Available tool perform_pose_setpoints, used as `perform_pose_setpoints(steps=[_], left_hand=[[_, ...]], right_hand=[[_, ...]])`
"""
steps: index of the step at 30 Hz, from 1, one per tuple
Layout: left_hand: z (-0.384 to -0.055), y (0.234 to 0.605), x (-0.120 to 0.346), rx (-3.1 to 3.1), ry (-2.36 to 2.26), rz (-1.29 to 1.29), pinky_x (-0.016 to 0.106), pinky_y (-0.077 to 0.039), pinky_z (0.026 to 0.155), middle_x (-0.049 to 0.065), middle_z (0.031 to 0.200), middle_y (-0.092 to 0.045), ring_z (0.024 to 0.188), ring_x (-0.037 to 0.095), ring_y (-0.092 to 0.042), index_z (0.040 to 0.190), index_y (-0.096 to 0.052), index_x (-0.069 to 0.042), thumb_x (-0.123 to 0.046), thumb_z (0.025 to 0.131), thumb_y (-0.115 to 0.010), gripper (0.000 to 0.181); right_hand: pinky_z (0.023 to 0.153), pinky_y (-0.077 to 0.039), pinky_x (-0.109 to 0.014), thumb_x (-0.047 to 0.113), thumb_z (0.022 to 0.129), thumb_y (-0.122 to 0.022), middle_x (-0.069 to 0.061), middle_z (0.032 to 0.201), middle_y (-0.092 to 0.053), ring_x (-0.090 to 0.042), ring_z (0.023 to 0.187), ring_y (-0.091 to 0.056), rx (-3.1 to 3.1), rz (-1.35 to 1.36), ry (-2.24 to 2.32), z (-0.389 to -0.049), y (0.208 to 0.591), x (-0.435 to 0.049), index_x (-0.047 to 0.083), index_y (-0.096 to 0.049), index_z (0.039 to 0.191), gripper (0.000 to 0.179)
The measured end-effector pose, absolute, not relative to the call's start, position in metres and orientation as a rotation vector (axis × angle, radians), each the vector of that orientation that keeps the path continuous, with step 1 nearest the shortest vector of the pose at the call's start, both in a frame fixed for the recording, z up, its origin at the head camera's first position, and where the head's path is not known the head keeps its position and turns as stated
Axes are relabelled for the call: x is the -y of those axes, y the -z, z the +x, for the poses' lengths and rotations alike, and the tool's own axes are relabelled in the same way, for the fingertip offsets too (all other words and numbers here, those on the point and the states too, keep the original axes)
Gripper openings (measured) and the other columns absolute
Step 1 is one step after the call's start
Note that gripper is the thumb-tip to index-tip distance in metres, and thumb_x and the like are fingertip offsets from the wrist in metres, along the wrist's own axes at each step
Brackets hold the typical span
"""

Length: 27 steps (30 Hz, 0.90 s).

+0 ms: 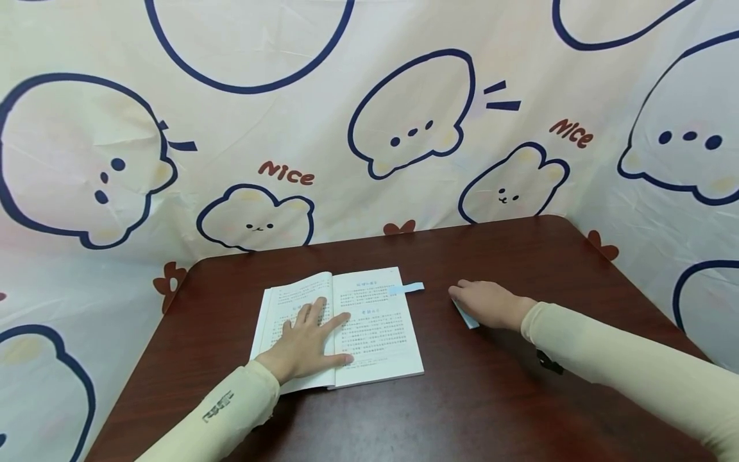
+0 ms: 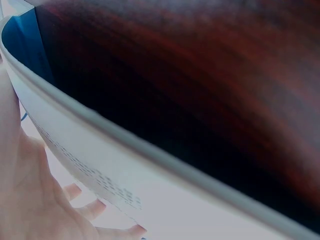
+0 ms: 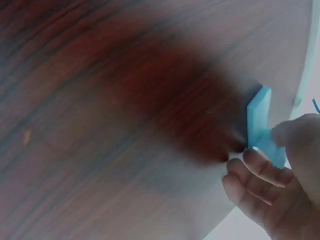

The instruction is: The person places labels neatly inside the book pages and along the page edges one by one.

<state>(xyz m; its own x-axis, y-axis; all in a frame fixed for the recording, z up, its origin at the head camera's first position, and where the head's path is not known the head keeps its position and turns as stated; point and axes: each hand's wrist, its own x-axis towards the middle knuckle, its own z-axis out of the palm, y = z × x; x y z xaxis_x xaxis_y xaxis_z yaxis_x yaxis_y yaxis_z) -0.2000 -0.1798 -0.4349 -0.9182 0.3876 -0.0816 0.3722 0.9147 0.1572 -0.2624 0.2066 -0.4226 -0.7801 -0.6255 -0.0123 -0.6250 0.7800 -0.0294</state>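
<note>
On the dark table [image 1: 496, 398] in front of me, a person's right hand [image 1: 487, 305] pinches a light-blue pad [image 3: 258, 115], its long axis running from eleven to five o'clock. At nine o'clock from that grip lies an open book [image 1: 378, 333], the left hand [image 1: 306, 343] spread across it, grasping nothing; a blue tab [image 1: 414, 287] juts toward three o'clock, its free end nearer the right hand.

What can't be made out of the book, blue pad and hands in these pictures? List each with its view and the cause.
1. Small book text: head view, too small to read, some covered by the left hand.
2. Much of the blue pad: head view, behind the right hand.
3. Part of the left hand: left wrist view, cut by picture edges.
</note>
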Motion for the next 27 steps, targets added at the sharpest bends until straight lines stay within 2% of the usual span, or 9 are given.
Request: perform_pose_setpoints(steps=[2,4,6,9,12,19,23,27], left_hand=[[-0.2,0.435,0.18,-2.965,-0.207,0.589,0.082,-0.035,0.098,0.024,0.164,-0.022,0.147,0.052,-0.028,0.154,-0.041,-0.033,-0.077,0.084,-0.058,0.084],[-0.2,0.434,0.18,-2.965,-0.21,0.587,0.082,-0.034,0.098,0.024,0.165,-0.022,0.147,0.052,-0.028,0.154,-0.041,-0.033,-0.076,0.084,-0.059,0.084],[-0.2,0.434,0.18,-2.961,-0.219,0.582,0.083,-0.033,0.099,0.024,0.165,-0.021,0.147,0.052,-0.028,0.154,-0.041,-0.033,-0.076,0.084,-0.059,0.084],[-0.2,0.435,0.18,-2.953,-0.232,0.58,0.083,-0.033,0.099,0.024,0.166,-0.02,0.148,0.052,-0.026,0.154,-0.041,-0.033,-0.076,0.084,-0.059,0.084],[-0.2,0.435,0.179,-2.95,-0.234,0.579,0.082,-0.033,0.1,0.024,0.166,-0.019,0.148,0.052,-0.026,0.154,-0.041,-0.034,-0.077,0.084,-0.059,0.085],[-0.2,0.433,0.178,-2.947,-0.233,0.568,0.082,-0.032,0.1,0.024,0.166,-0.018,0.148,0.052,-0.026,0.155,-0.041,-0.034,-0.077,0.084,-0.06,0.085],[-0.2,0.432,0.178,-2.944,-0.241,0.566,0.082,-0.032,0.1,0.024,0.166,-0.018,0.148,0.053,-0.025,0.155,-0.041,-0.034,-0.075,0.084,-0.061,0.085],[-0.2,0.433,0.178,-2.944,-0.245,0.565,0.082,-0.032,0.1,0.024,0.166,-0.018,0.148,0.053,-0.026,0.154,-0.041,-0.034,-0.075,0.084,-0.061,0.084]], right_hand=[[0.071,-0.057,-0.032,0.008,0.099,-0.061,-0.008,0.101,-0.066,-0.015,0.079,-0.063,-2.951,-1.055,-0.04,-0.262,0.423,-0.206,0.006,-0.063,0.117,0.019],[0.07,-0.059,-0.034,0.006,0.095,-0.067,-0.01,0.102,-0.068,-0.018,0.079,-0.066,-2.979,-1.121,-0.194,-0.261,0.426,-0.204,0.005,-0.063,0.119,0.025],[0.063,-0.057,-0.033,0.007,0.089,-0.074,-0.01,0.097,-0.068,-0.02,0.075,-0.066,-3.014,-1.214,-0.411,-0.259,0.43,-0.202,0.006,-0.062,0.116,0.03],[0.053,-0.05,-0.03,0.011,0.082,-0.083,-0.008,0.084,-0.063,-0.02,0.063,-0.058,-3.036,-1.315,-0.699,-0.256,0.435,-0.199,0.007,-0.06,0.108,0.036],[0.05,-0.046,-0.029,0.014,0.082,-0.083,-0.007,0.078,-0.059,-0.019,0.058,-0.055,-3.037,-1.326,-0.777,-0.255,0.436,-0.198,0.007,-0.057,0.106,0.037],[0.058,-0.052,-0.031,0.015,0.096,-0.065,-0.006,0.087,-0.067,-0.019,0.068,-0.061,-3.013,-1.22,-0.365,-0.263,0.43,-0.202,0.007,-0.063,0.11,0.016],[0.062,-0.051,-0.028,0.018,0.099,-0.064,-0.002,0.086,-0.063,-0.013,0.069,-0.056,-2.937,-1.115,-0.109,-0.268,0.424,-0.205,0.012,-0.061,0.102,0.007],[0.062,-0.045,-0.024,0.021,0.099,-0.065,0.003,0.082,-0.058,-0.01,0.069,-0.05,-2.834,-0.962,0.221,-0.273,0.421,-0.208,0.016,-0.058,0.094,0.01]])
